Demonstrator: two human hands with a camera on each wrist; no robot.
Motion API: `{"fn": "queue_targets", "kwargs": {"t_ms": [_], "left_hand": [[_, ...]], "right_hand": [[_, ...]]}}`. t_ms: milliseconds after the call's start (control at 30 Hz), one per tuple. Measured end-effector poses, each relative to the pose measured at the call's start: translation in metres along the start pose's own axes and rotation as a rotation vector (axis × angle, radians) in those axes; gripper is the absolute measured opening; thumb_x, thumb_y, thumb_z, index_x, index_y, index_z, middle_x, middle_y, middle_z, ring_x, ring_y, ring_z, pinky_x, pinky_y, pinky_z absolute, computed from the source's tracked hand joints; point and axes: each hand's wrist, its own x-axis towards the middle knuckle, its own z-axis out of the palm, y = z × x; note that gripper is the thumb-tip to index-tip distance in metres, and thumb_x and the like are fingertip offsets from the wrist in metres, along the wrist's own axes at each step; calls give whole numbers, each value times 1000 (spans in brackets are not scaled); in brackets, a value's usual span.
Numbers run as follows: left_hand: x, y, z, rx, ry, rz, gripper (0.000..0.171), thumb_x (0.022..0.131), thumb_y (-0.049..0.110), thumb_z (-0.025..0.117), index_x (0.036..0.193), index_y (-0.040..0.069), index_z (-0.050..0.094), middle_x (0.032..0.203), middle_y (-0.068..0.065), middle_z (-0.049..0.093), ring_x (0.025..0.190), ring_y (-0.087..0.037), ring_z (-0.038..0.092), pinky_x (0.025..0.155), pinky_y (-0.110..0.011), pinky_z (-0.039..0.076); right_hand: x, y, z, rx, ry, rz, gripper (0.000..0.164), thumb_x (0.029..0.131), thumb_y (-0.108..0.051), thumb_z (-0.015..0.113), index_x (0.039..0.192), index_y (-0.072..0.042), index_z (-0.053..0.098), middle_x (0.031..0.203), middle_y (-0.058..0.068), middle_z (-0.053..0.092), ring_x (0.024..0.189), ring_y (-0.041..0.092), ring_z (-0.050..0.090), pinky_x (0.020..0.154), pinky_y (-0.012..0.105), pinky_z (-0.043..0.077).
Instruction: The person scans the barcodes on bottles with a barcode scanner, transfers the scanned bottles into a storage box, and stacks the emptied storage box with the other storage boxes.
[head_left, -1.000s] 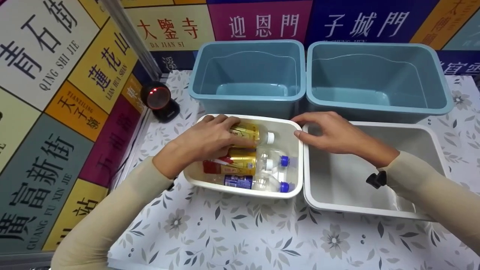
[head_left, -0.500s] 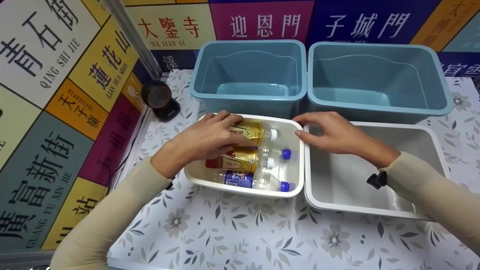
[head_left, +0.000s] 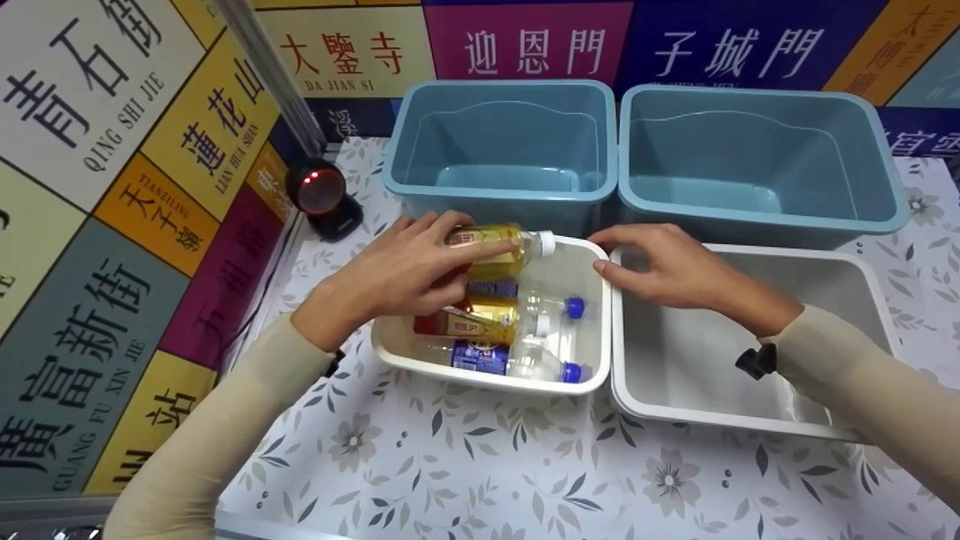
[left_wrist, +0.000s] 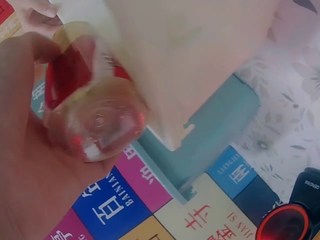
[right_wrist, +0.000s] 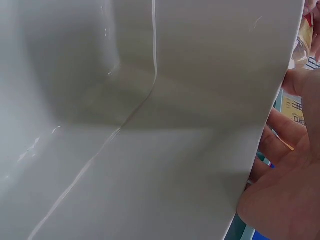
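In the head view my left hand [head_left: 409,262] grips a yellow-labelled plastic bottle [head_left: 491,251] with a white cap, raised at the back rim of the left white bin [head_left: 487,382]. The left wrist view looks at the clear base of this bottle [left_wrist: 100,120], fingers and palm around it. Below it in the bin lie another yellow-labelled bottle [head_left: 491,319] and a blue-labelled bottle [head_left: 480,358] with a blue cap. A clear bottle [head_left: 544,304], also blue-capped, is partly covered. My right hand [head_left: 660,266] holds the left bin's back right corner, thumb over the rim.
A second white bin [head_left: 750,424] stands close on the right. Two blue bins [head_left: 499,196] [head_left: 757,217] stand side by side behind, against the lettered wall. A black scanner [head_left: 322,196] with red lights is at the left on the flower-patterned table [head_left: 525,465].
My left hand has lifted the yellow-labelled bottle from among the others up to the back rim, uncovering a blue label below. My right hand stays at the bin's corner.
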Motion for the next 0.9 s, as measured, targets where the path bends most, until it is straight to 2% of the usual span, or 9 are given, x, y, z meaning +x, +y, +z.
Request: {"fn": "queue_targets", "kwargs": {"t_ms": [233, 367, 500, 700, 900], "left_hand": [[-2, -5, 6, 40, 49, 25, 64, 110, 37, 47, 162, 67, 23, 163, -16, 41, 140, -38, 49, 111, -65, 48], [-3, -9, 12, 44, 102, 35, 55, 114, 49, 45, 163, 65, 27, 161, -17, 45, 140, -37, 50, 110, -63, 50], [-5, -14, 17, 45, 165, 21, 55, 112, 57, 46, 163, 64, 27, 160, -16, 47, 141, -36, 50, 112, -59, 48], [-10, -21, 14, 98, 276, 27, 63, 111, 44, 55, 167, 56, 28, 157, -14, 52, 137, -35, 51, 107, -54, 45], [-16, -25, 8, 128, 346, 5, 68, 109, 36, 59, 168, 50, 30, 155, -16, 53, 130, -36, 51, 105, -55, 45]], "right_hand": [[0, 1, 0, 2, 4, 0, 40, 105, -34, 72, 140, -14, 72, 122, 0, 80, 123, 23, 73, 107, 52, 55], [0, 3, 1, -3, 13, -11, 40, 104, -34, 72, 139, -14, 73, 120, 0, 80, 121, 23, 73, 106, 52, 56], [0, 3, 2, -9, 18, -17, 39, 104, -34, 72, 138, -15, 73, 120, -1, 81, 121, 23, 74, 106, 51, 56], [0, 3, 1, -10, 25, -20, 38, 104, -34, 72, 137, -16, 74, 118, -3, 81, 121, 22, 74, 106, 50, 56], [1, 2, 0, -9, 23, -24, 38, 104, -33, 72, 138, -16, 74, 119, -2, 80, 121, 21, 73, 105, 50, 56]]}}
